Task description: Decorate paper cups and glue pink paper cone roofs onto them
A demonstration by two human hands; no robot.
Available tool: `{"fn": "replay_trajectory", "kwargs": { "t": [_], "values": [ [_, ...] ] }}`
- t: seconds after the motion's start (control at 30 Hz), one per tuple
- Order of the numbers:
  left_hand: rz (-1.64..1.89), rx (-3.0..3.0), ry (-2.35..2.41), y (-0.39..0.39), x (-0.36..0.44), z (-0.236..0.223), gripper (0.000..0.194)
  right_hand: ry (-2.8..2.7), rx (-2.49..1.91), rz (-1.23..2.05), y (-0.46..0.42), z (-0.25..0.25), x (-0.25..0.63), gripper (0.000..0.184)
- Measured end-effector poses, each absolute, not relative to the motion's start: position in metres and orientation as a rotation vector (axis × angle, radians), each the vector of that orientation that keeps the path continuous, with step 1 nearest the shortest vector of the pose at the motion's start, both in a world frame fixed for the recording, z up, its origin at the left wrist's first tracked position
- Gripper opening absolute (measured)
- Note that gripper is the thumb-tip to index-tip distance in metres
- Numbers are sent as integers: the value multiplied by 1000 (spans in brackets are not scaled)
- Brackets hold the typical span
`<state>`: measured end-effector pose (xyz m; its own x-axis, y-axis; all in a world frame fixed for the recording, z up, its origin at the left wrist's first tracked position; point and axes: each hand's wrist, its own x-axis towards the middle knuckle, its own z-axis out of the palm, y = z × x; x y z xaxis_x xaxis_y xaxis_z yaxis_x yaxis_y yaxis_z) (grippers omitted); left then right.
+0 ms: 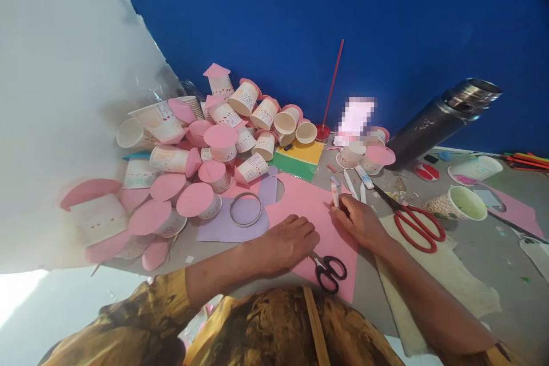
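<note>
On the pink paper, the left hand rests (scissors beside it).

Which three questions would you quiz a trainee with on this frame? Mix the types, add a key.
1. Multiple choice: what lies on the purple paper? (a) dark flask; (b) grey ring; (c) red-handled scissors.
2. True or false: the right hand holds a paper cup.
3. Fill in: the black-handled scissors, close to the left hand, lie on a ___ sheet.

Key:
1. b
2. False; it holds a small marker-like item.
3. pink
</note>
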<state>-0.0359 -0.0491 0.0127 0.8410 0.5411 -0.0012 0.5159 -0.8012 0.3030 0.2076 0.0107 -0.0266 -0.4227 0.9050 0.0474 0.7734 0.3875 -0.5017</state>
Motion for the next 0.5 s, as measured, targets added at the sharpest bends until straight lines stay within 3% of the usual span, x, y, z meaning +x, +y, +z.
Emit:
{"fn": "replay_trajectory", "kwargs": {
  "t": [0.27,0.5],
  "values": [
    [332,2325,1465,-101,-129,31,20,-2394,-1625,335,1,-29,211,17],
    [261,2390,1799,-115,-167,14,18,-2352,-1513,391,-4,-29,207,16]
  ]
}}
